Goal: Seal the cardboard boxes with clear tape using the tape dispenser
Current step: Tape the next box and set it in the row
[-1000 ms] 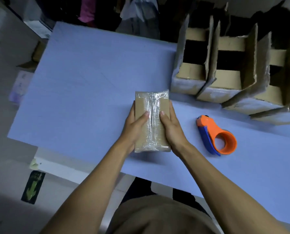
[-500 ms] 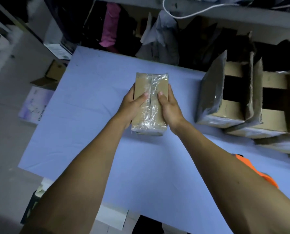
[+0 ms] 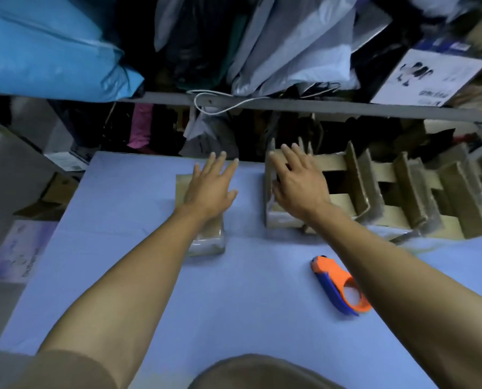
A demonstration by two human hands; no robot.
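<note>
A sealed cardboard box (image 3: 207, 240) wrapped in clear tape lies on the blue table (image 3: 127, 248), near its far edge. My left hand (image 3: 210, 189) hovers flat over that box with fingers spread, holding nothing. My right hand (image 3: 298, 183) reaches with spread fingers over the nearest open cardboard box (image 3: 276, 220), whose flaps stand up; I cannot tell whether it touches the flap. The orange and blue tape dispenser (image 3: 339, 286) lies on the table to the right, beside my right forearm.
More open cardboard boxes (image 3: 419, 203) stand in a row along the table's far right. Behind the table a metal shelf rail (image 3: 318, 106) carries bags, a blue bundle (image 3: 43, 51) and a white printed box (image 3: 428, 77).
Both hands pushed the sealed box to the far side of the table and let go of it. My right hand has moved right, over the first open box.
</note>
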